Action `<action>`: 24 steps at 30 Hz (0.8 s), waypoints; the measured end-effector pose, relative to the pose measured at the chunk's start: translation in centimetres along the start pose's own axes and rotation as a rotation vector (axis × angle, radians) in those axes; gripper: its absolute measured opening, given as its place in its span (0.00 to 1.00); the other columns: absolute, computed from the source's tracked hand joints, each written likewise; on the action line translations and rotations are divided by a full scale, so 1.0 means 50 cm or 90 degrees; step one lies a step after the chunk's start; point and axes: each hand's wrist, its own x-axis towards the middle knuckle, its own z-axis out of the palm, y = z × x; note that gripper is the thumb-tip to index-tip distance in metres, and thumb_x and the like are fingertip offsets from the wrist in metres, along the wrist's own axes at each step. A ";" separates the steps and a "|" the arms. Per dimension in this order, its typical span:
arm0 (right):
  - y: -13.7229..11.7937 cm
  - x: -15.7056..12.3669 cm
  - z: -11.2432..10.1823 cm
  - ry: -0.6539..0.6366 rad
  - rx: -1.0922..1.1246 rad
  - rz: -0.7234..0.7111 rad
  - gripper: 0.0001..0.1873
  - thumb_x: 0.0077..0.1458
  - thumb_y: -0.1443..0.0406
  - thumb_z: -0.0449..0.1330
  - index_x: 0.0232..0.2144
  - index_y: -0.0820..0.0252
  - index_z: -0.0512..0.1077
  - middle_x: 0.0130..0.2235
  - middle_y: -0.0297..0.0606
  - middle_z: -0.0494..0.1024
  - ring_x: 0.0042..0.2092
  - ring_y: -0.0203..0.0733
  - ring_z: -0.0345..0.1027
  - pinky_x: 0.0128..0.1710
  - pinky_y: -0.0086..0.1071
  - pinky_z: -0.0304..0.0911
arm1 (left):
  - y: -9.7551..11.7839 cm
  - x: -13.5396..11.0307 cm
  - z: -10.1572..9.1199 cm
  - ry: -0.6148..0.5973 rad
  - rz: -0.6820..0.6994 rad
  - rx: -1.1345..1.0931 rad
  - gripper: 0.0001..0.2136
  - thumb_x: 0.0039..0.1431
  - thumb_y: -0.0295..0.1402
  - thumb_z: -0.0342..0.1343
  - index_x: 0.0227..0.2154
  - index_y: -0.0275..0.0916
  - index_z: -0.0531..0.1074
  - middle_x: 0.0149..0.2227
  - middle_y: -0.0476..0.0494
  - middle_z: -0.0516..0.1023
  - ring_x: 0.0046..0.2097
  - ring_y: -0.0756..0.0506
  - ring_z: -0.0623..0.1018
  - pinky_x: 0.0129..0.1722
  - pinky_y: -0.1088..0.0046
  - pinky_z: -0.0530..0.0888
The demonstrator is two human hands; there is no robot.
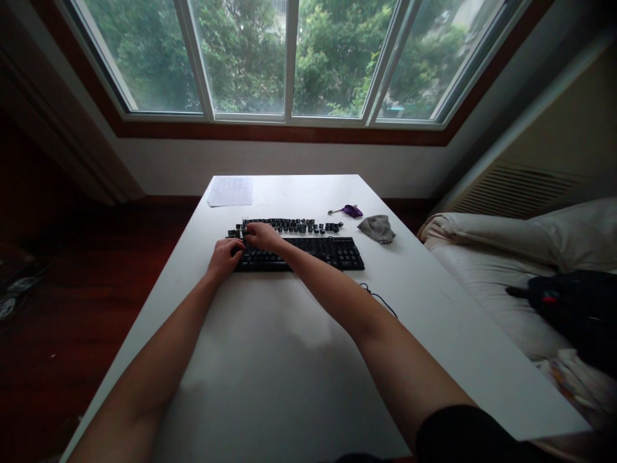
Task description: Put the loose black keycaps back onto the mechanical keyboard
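Note:
A black keyboard (318, 252) lies flat on the white table, its cable trailing off at the right. My left hand (224, 258) grips the keyboard's left end, thumb curved over the near side. Over the keyboard's upper left corner is my right hand (263, 236), its fingers pinched together and pointing left. Whatever sits between those fingertips is too small to make out. Loose black keycaps (301, 226) are spread in rows just behind the keyboard, and my right hand covers part of them.
Right of the keycaps lie a grey cloth (376, 229) and a small purple brush (351, 211). Paper sheets (230, 191) rest at the table's far left corner. The keyboard cable (380, 298) curls on the white table (250, 360). A cushioned seat with a dark bag (573, 308) stands at the right.

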 end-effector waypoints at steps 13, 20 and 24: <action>0.000 -0.071 0.028 0.057 0.010 -0.063 0.10 0.60 0.61 0.60 0.43 0.54 0.77 0.33 0.34 0.80 0.35 0.42 0.71 0.34 0.28 0.55 | -0.003 0.001 -0.002 -0.008 -0.010 0.016 0.08 0.57 0.30 0.55 0.37 0.43 0.77 0.49 0.44 0.80 0.55 0.37 0.73 0.60 0.54 0.67; 0.022 -0.086 0.055 0.104 0.190 -0.038 0.07 0.59 0.63 0.60 0.40 0.56 0.76 0.31 0.30 0.78 0.33 0.36 0.69 0.33 0.26 0.57 | 0.007 -0.001 -0.006 -0.017 0.001 0.001 0.09 0.60 0.31 0.53 0.38 0.43 0.78 0.50 0.45 0.80 0.56 0.38 0.73 0.60 0.54 0.67; 0.028 -0.095 0.072 0.111 0.264 -0.004 0.07 0.60 0.62 0.59 0.40 0.57 0.74 0.30 0.30 0.78 0.32 0.36 0.70 0.34 0.25 0.59 | 0.009 -0.002 -0.007 -0.034 0.012 -0.011 0.10 0.61 0.33 0.53 0.39 0.44 0.79 0.51 0.44 0.79 0.56 0.38 0.72 0.60 0.53 0.67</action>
